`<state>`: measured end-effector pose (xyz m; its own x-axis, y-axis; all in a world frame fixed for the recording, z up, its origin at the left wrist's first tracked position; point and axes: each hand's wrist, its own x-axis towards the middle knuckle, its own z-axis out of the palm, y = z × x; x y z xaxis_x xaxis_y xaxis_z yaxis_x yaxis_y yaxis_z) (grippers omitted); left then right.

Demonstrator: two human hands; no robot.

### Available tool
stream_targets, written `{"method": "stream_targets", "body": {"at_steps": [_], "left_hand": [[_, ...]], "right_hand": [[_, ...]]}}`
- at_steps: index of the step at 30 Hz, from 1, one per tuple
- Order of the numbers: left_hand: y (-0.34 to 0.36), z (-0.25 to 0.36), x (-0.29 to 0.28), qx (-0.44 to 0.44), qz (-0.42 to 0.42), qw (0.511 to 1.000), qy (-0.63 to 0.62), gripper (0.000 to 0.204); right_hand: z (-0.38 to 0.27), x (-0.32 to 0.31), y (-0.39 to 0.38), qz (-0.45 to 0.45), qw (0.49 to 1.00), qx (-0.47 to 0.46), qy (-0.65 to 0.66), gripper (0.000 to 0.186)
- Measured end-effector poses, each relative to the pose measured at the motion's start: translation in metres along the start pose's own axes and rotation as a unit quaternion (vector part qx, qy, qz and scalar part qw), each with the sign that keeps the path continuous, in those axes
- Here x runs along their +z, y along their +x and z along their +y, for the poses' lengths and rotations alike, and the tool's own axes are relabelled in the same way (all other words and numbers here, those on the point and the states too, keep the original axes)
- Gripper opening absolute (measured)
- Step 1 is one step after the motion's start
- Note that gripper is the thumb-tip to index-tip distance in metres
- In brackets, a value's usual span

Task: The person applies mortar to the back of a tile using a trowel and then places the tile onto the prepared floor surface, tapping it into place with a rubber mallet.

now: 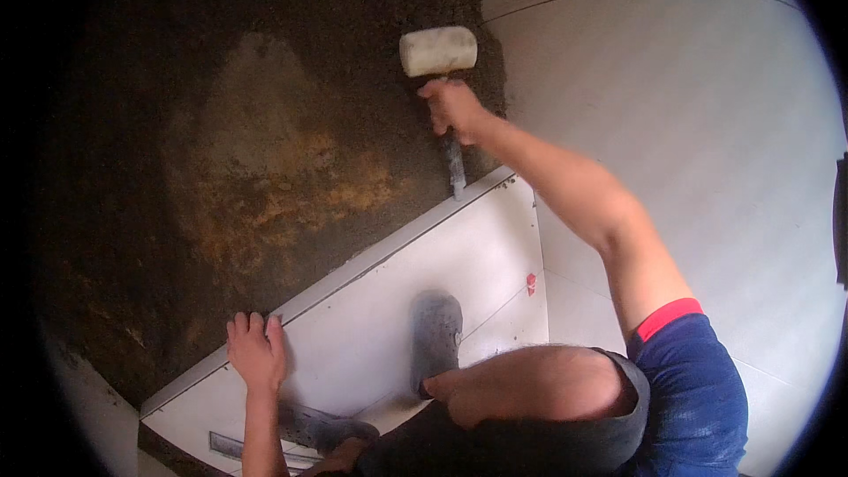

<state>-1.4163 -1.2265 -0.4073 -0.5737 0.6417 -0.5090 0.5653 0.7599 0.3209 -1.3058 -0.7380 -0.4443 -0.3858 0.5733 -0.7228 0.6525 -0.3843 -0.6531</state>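
Note:
My right hand point(452, 108) grips a mallet with a white head point(438, 50) and a grey-smeared handle point(456, 162), held over dark mortar point(221, 212). The handle's lower end is at the long edge of a white tile strip point(380, 243), touching or just above it; I cannot tell. Toward the lower left, my left hand point(254, 346) rests on that same edge with its fingers stretched out over it.
Pale grey tiles point(707, 106) cover the right side. A small red piece point(531, 284) sits near a joint. My knee and dark shoes point(435, 331) are below the edge. A flat metal tool point(227, 443) lies at lower left.

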Motion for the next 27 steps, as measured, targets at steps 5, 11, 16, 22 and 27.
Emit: {"method": "stream_targets", "body": {"at_steps": [5,11,16,22,27], "left_hand": [[0.005,-0.005,0.012,0.047,0.057,0.997,0.016,0.034],[0.005,-0.002,0.007,0.038,0.059,0.998,-0.006,0.031],[0.0,-0.004,0.013,0.044,0.075,0.996,0.008,0.03],[0.003,0.007,-0.008,0.022,0.022,0.999,-0.014,0.031],[-0.001,0.0,-0.007,0.026,0.027,0.999,-0.024,0.033]], "right_hand": [[0.01,-0.025,0.013,-0.008,0.998,0.023,0.06,0.022],[-0.019,-0.004,-0.005,-0.006,1.0,-0.023,0.006,0.027],[-0.003,0.009,-0.017,0.001,1.0,0.016,0.022,0.016],[-0.013,0.069,-0.037,-0.071,0.987,0.029,0.141,0.024],[-0.015,0.107,-0.046,-0.064,0.989,0.005,0.132,0.023]]}}
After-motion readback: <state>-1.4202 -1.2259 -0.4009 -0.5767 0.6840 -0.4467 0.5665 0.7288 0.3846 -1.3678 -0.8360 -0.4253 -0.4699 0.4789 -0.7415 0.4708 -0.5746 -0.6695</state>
